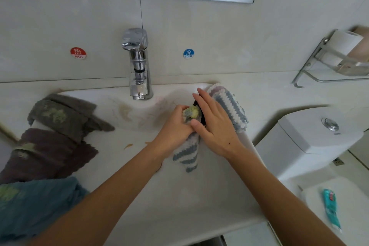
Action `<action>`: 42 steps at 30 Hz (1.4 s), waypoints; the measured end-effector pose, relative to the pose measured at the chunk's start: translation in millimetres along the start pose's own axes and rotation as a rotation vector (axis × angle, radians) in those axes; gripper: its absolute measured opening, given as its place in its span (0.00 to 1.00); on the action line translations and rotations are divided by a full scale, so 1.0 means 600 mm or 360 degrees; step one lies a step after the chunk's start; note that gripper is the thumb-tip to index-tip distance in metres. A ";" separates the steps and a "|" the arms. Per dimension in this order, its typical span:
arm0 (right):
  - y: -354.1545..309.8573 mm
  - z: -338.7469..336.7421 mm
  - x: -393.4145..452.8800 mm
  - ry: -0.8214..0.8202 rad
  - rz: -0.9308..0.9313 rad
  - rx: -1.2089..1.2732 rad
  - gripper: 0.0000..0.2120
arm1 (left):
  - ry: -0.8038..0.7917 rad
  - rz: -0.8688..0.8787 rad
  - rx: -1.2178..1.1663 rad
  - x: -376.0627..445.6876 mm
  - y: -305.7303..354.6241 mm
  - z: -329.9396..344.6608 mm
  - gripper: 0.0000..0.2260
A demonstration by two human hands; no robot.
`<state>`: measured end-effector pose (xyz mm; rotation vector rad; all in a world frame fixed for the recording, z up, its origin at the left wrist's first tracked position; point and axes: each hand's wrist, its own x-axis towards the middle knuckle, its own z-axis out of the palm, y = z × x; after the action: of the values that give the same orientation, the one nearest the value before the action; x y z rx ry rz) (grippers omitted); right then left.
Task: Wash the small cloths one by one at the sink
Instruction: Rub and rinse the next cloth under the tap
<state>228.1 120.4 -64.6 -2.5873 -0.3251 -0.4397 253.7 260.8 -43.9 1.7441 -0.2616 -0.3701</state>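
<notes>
Over the white sink, my left hand grips a blue-and-white striped cloth, bunching a green-stained part of it at the fingertips. The rest of this cloth hangs below my fist and spreads over the sink's right rim. My right hand rests on that striped cloth, fingers straight, thumb against the bunched part. A dark object shows under my right palm; I cannot tell what it is. On the left rim lie three stained cloths: a grey cloth, a dark purple cloth and a teal cloth.
A chrome tap stands at the back of the sink, no water running. Hot and cold stickers flank it on the wall. A toilet cistern is at the right, a toothpaste tube below it, a wire rack with paper rolls above.
</notes>
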 end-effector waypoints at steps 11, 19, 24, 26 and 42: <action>-0.011 0.002 0.004 0.0087 0.0024 0.0108 0.32 | 0.0035 0.0002 -0.0031 0.001 0.003 0.008 0.13; -0.010 0.008 0.006 0.0039 0.0072 0.0201 0.32 | 0.0000 0.0025 -0.0137 0.011 -0.004 0.013 0.17; -0.005 0.014 0.006 0.0063 0.0057 0.0204 0.30 | 0.0001 0.0026 -0.0154 0.014 -0.012 0.010 0.17; -0.004 0.014 0.006 0.0066 0.0057 0.0206 0.30 | 0.0003 0.0012 -0.0156 0.013 -0.011 0.007 0.18; 0.004 0.007 0.005 0.0138 -0.0007 -0.0037 0.35 | 0.0021 0.0143 0.0072 -0.026 0.019 -0.041 0.23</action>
<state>232.5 120.8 -68.1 -2.5815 -0.2968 -0.5588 249.1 286.2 -26.6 1.7722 -0.3397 -0.2895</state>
